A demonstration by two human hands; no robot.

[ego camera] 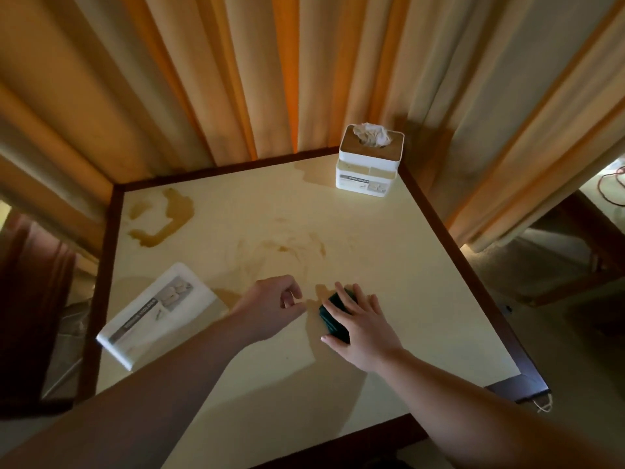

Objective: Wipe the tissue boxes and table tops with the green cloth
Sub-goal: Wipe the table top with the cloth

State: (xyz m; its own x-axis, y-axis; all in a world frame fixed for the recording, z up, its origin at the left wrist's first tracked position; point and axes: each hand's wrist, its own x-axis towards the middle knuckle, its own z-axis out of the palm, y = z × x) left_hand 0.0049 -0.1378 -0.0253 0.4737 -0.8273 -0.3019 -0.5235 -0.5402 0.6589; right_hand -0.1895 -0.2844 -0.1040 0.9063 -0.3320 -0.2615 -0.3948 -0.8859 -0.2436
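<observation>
- My two forearms reach in from the near edge of the table (389, 252), the nearest things in view.
- My right hand (363, 328) lies flat on the green cloth (333, 316), fingers straight and spread, pressing it onto the tabletop; the cloth shows dark and folded under my palm and between my fingers.
- My left hand (270, 304) hovers just beside the cloth on its left, fingers loosely curled, holding nothing and not touching the cloth.
- A flat white box (157, 311) lies tilted at the table's left edge, near my left forearm.
- An upright tissue box (368, 162), with tissue sticking out of its wooden top, stands in the far right corner, well apart from both hands.
- Brownish stains (162, 218) mark the far left corner and the middle of the top, just beyond my hands.
- A dark wooden rim runs around the pale top; bare surface lies to the right of the cloth and toward the near edge.
- Curtains (236, 79) hang close behind the far edges.
</observation>
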